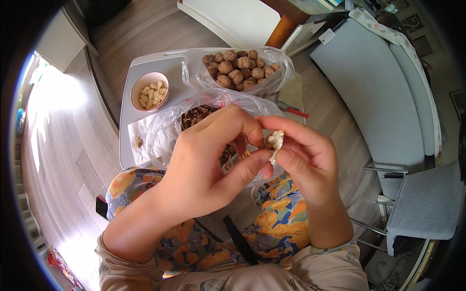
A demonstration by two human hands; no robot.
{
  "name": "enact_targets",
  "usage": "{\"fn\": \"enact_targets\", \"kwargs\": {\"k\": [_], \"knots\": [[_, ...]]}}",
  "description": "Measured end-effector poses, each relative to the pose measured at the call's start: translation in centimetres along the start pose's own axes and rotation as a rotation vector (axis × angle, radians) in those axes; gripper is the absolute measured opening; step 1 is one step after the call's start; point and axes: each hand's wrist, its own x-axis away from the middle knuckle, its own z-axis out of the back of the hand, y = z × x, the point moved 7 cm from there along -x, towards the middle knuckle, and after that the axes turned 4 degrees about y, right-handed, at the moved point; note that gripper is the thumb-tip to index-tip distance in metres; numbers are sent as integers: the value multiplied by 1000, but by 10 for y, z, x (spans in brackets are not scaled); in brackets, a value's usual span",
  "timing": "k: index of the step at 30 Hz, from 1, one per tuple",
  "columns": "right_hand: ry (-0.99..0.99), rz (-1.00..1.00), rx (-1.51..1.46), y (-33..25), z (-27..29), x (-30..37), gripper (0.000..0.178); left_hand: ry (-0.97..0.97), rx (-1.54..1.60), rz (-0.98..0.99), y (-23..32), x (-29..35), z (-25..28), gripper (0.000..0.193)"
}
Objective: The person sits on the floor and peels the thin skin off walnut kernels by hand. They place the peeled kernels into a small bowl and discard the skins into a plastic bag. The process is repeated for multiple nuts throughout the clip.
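Both hands pinch a pale kernel (275, 140), left hand (204, 160) & right hand (303, 155) w/ fingertips closed; best to pry gently over the shell bag (165, 126).

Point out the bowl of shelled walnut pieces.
The bowl sits on the small table's far left, beside the bag of whole walnuts, beyond both hands.

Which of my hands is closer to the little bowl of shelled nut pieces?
Left. The left hand lies just below and right of the bowl, on the bowl's side. The right hand is farther right, pinching a nut piece.
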Motion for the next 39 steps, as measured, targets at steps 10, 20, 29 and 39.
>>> {"fn": "enact_targets", "kwargs": {"k": [10, 20, 29, 39], "knots": [[-2, -20, 28, 1, -5, -2, 42, 68, -94, -41, 1, 1, 6, 15], [47, -22, 28, -1, -2, -2, 51, 80, -143, -92, 5, 1, 9, 12], [37, 16, 43, -3, 0, -1, 34, 104, -137, -56, 6, 0, 6, 12], [88, 36, 262, -7, 0, 2, 39, 80, -265, -133, 10, 1, 4, 12]]}}
